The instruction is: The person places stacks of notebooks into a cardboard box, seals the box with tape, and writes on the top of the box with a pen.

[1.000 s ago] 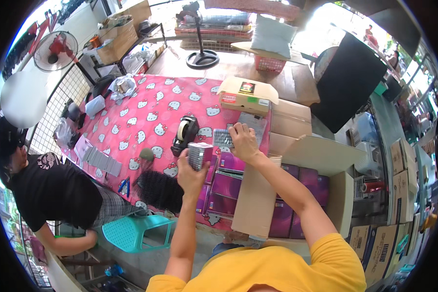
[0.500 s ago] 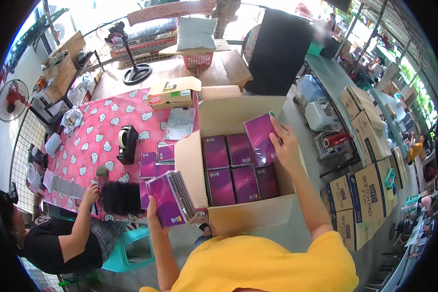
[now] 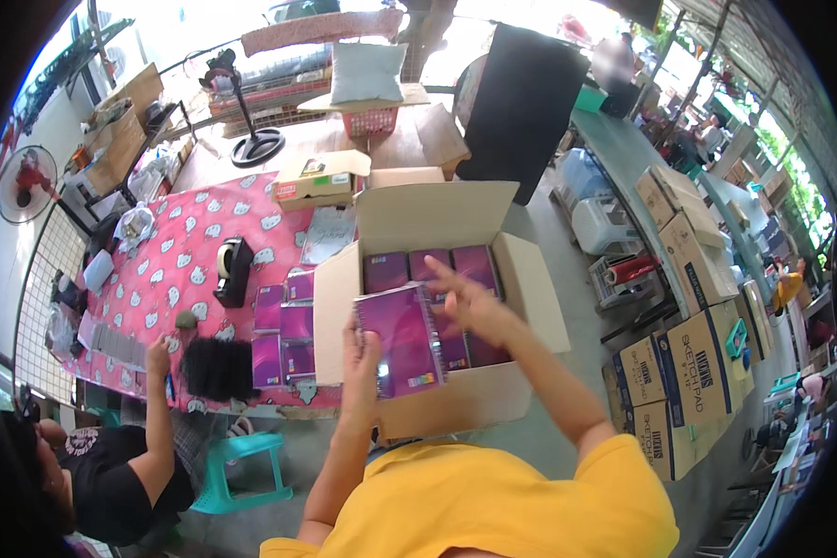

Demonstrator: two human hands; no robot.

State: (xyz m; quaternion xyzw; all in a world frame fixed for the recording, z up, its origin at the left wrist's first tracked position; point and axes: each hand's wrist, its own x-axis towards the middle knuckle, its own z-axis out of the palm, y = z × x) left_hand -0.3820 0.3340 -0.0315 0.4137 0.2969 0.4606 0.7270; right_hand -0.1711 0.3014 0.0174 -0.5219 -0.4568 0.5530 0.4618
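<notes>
My left hand (image 3: 361,365) is closed on the near-left edge of a stack of purple spiral notebooks (image 3: 400,339), held tilted above an open cardboard box (image 3: 437,214). How many are in the stack cannot be told. My right hand (image 3: 474,312), slightly blurred, has its fingers spread beside the stack's right edge, over the box. Inside the box, more purple notebooks (image 3: 384,272) stand in rows, partly hidden by the held stack and my hand.
Left of the box, purple notebooks (image 3: 268,361) lie on a pink-clothed table (image 3: 181,251) with a tape dispenser (image 3: 232,272) and a black bristly pile (image 3: 216,370). A person in black (image 3: 112,474) sits at lower left by a green stool (image 3: 242,474). Cartons (image 3: 688,372) stand at right.
My right hand has let go of its notebook and moved left; a notebook now sits in the box's far right spot. My left hand has brought its stack rightward over the box.
</notes>
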